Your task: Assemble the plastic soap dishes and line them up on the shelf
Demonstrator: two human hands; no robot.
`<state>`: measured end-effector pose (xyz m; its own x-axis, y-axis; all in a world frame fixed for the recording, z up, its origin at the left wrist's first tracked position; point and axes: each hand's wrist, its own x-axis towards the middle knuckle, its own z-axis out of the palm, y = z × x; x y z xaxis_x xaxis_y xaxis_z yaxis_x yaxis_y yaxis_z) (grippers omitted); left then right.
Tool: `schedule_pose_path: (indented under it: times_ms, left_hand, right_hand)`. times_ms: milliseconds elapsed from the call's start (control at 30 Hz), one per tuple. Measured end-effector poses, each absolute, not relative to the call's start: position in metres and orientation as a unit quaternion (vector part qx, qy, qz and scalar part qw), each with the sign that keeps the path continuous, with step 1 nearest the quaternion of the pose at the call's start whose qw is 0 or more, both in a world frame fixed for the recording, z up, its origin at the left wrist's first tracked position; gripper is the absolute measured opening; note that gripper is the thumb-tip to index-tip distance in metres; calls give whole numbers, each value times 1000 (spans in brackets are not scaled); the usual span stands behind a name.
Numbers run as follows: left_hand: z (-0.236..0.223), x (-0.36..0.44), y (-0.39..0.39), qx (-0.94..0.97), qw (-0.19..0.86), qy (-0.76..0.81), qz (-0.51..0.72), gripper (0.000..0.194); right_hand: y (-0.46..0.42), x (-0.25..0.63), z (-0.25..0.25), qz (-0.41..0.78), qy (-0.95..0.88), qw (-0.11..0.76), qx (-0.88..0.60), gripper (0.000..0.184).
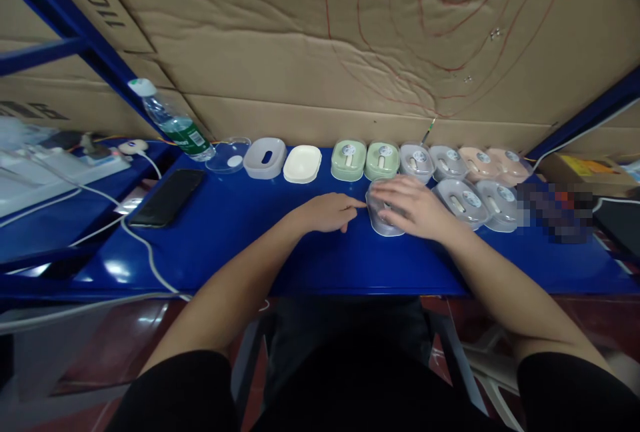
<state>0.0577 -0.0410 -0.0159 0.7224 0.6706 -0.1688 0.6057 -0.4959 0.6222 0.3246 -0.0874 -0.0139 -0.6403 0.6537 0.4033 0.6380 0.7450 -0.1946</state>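
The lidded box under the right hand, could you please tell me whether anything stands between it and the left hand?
Nothing visible stands in the way: the left hand points its index finger at the left side of the lidded box, and the right hand covers part of its top.

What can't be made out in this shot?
All head view:
- Top of the clear-lidded box: mostly hidden under the right hand.
- Whether the left hand's index fingertip touches that box: gap too small to tell.
- Item at right: pixelated.
- Dark flat object: cut off by right edge.
- Bottle label text: too small, blurred.
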Motion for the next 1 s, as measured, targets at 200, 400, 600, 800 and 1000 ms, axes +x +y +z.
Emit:
schedule_pose_path:
  times_ms: [200,400,600,800,1000]
  left_hand:
    - [-6,39,-30,827,132,538,98,45]
    - [-3,10,-8,752,70,635,159,47]
    - [-21,-2,7,752,60,637,161,52]
    - [-23,1,9,779,99,609,110,44]
    - [-16,3,7,782,109,605,99,42]
  right_hand:
    - [-92,318,-14,-38,-945,152,-288,29]
    - [-92,326,-8,-85,-903,162,-388,32]
    - [-100,308,-21,21,-941,109,-320,33]
    - [-100,314,-18,-38,-899,42,-434,42]
    - [-101,313,-14,-41,-884,19,-466,48]
